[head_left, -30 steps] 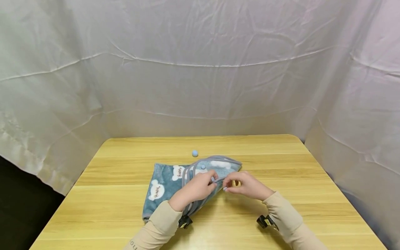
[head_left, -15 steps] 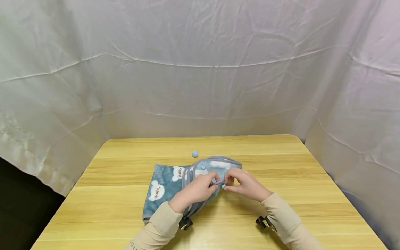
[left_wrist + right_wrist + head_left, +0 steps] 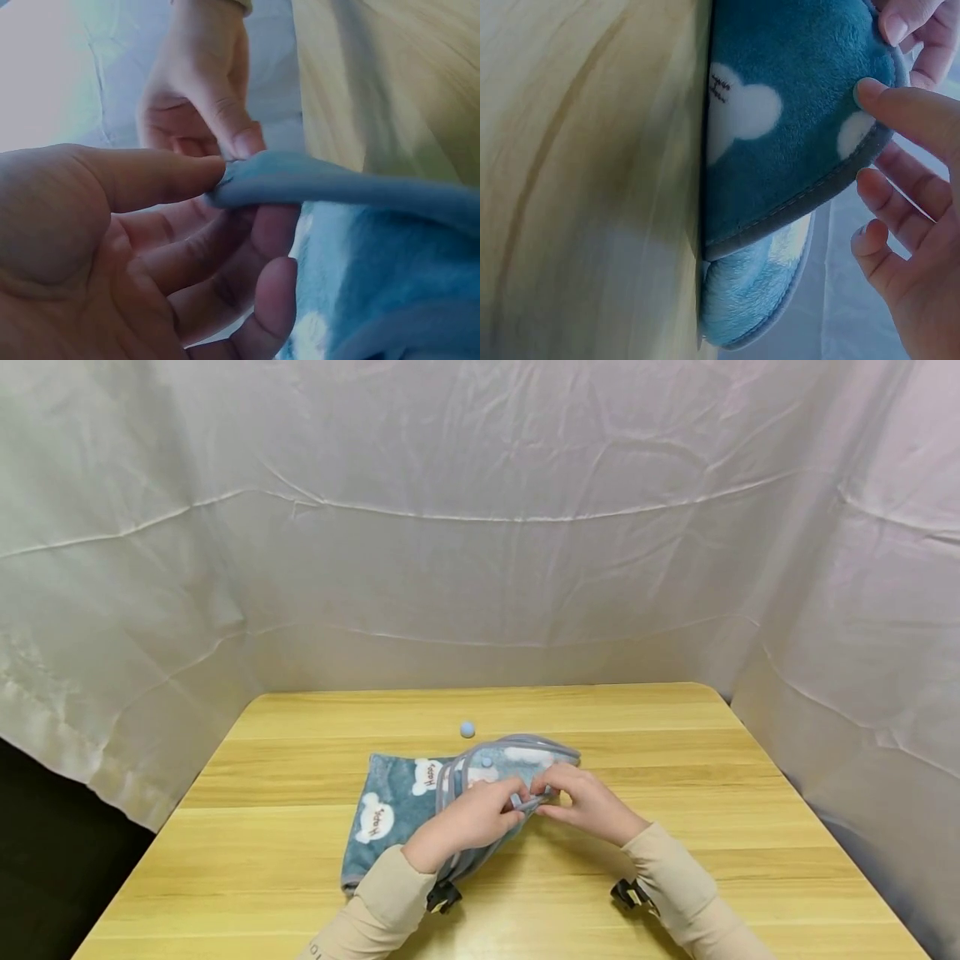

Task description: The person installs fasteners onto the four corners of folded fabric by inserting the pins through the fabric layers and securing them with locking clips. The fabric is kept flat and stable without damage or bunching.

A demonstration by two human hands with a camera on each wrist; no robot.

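A folded teal plush cloth (image 3: 397,793) with grey trim and white bear heads reading "Happy" lies mid-table. My left hand (image 3: 476,814) pinches its trimmed edge between thumb and fingers; the left wrist view shows the thumb on top of the grey trim (image 3: 352,186). Close beside it, my right hand (image 3: 588,806) pinches the same edge. In the right wrist view its thumb (image 3: 907,112) lies on the teal face, with fingers behind the edge. A small bluish bit shows at that thumb's tip, mostly covered. A light-blue button (image 3: 487,762) sits on the cloth's upper layer.
A small light-blue round piece (image 3: 467,729) lies on the wooden table (image 3: 300,727) beyond the cloth. Pale curtains (image 3: 480,568) hang behind the table and at both sides. Each wrist carries a small black camera (image 3: 442,896).
My right hand has moved left onto the cloth's edge beside my left hand. The small light-blue round bit between its fingertips is now hidden in the head view. My left hand stays nearly still.
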